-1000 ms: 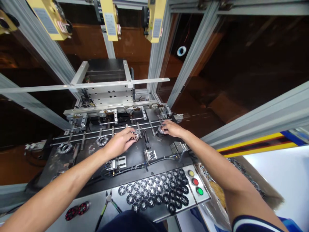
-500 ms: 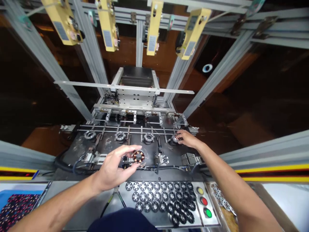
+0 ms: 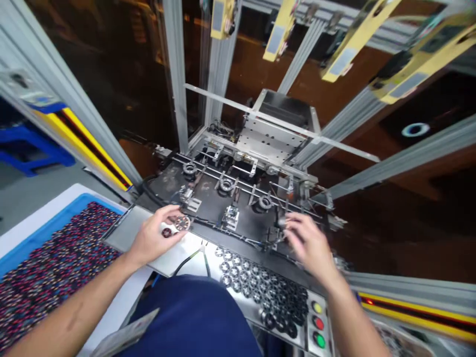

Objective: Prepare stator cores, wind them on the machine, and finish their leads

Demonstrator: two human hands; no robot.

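My left hand (image 3: pixel 156 237) grips a wound motor stator (image 3: pixel 182 223) by its edge, between thumb and fingers, above the left part of the metal tray. A smaller dark ring-shaped part (image 3: pixel 167 232) shows between its thumb and fingers; whether the hand touches it I cannot tell. At the right end of the fixture, my right hand (image 3: pixel 308 243) pinches a small round greyish part (image 3: pixel 283 221), blurred and mostly edge-on, seemingly another stator. Three ring-shaped holders (image 3: pixel 226 186) stand in a row on the black machine bed, to the left of that hand.
Several black slotted rings (image 3: pixel 245 277) lie in rows on the metal tray (image 3: pixel 130 233), near wire cutters (image 3: pixel 203 249). Yellow, red and green buttons (image 3: pixel 318 323) sit at its right end. A blue tray (image 3: pixel 70 210) of many small wound parts stands left. Yellow light barriers (image 3: pixel 94 146) flank the machine.
The view has swung left. My left hand has drawn back over the tray with the stator. My right hand has come away from the rightmost holder towards me, a part between its fingers.
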